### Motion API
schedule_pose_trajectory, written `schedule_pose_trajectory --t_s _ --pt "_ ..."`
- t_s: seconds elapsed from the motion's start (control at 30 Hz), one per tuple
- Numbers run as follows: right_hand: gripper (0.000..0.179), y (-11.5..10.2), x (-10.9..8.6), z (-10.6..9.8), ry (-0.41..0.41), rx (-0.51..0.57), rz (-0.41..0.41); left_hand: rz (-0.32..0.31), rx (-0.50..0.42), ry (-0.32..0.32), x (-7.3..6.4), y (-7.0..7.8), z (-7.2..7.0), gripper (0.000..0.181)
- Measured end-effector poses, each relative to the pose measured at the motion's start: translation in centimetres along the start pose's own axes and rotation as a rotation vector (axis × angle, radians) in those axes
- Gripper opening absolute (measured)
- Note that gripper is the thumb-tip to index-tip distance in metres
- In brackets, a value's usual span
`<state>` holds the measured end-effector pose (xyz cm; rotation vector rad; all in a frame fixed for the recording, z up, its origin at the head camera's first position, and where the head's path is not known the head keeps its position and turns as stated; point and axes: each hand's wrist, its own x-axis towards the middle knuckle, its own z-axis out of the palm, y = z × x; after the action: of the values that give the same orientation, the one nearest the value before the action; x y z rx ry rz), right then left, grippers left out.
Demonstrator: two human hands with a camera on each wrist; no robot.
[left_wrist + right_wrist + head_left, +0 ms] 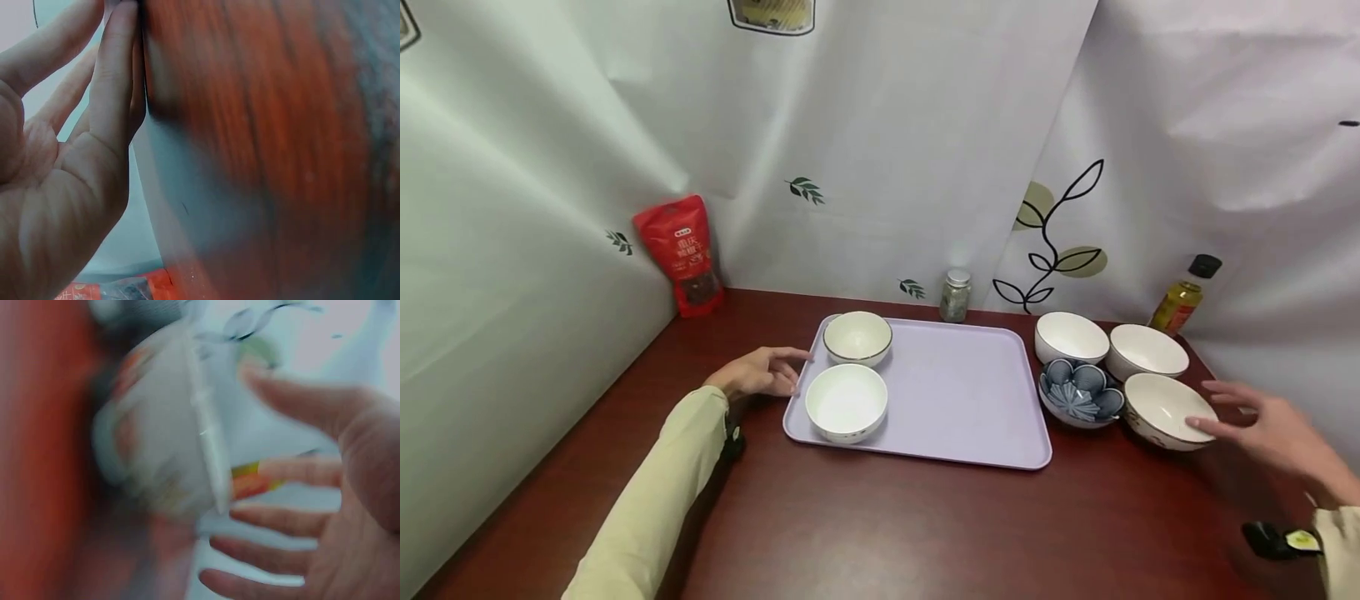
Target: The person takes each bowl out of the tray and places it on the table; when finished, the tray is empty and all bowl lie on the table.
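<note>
My left hand [763,372] is at the left edge of the lilac tray [955,454], its fingertips by the rim. In the left wrist view its fingers [112,81] look fairly straight; whether they touch the tray cannot be told. Two white bowls stand on the tray's left side: a dark-rimmed bowl [857,337] behind and another bowl [846,402] in front. At the right, my right hand [1273,425] is beside a white bowl with a patterned outside [1168,408], thumb close over its rim. The right wrist view, blurred, has spread fingers [269,556] apart from this bowl [169,425].
Right of the tray stand a blue petal-shaped bowl [1078,396] and two more white bowls, one [1071,337] behind it and one [1146,350] farther right. An oil bottle [1183,296], a glass jar [955,296] and a red pouch [683,254] line the back curtain.
</note>
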<state>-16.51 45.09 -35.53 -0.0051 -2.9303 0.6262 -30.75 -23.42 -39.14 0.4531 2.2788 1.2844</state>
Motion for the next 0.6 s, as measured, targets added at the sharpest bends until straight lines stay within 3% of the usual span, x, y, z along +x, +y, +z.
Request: schedule_pose_trajectory --t_s 0.1,0.23,0.43,0.6 --pt "0.067 -2.0 0.0 -1.0 0.098 0.034 0.065 0.010 -0.006 0.006 0.0 -0.1 0.1 0.068" --pt "0.051 -5.7 0.5 -1.1 0.204 0.044 0.043 0.045 -0.014 0.006 -0.2 -0.2 -0.1 0.069" --pt "0.044 -10.6 1.1 0.2 0.093 0.065 -0.045 0.058 -0.021 -0.009 -0.2 -0.1 0.1 0.068" --pt "0.033 -15.1 1.9 3.4 0.029 0.133 -0.173 0.036 -0.025 0.003 0.0 0.0 0.1 0.067"
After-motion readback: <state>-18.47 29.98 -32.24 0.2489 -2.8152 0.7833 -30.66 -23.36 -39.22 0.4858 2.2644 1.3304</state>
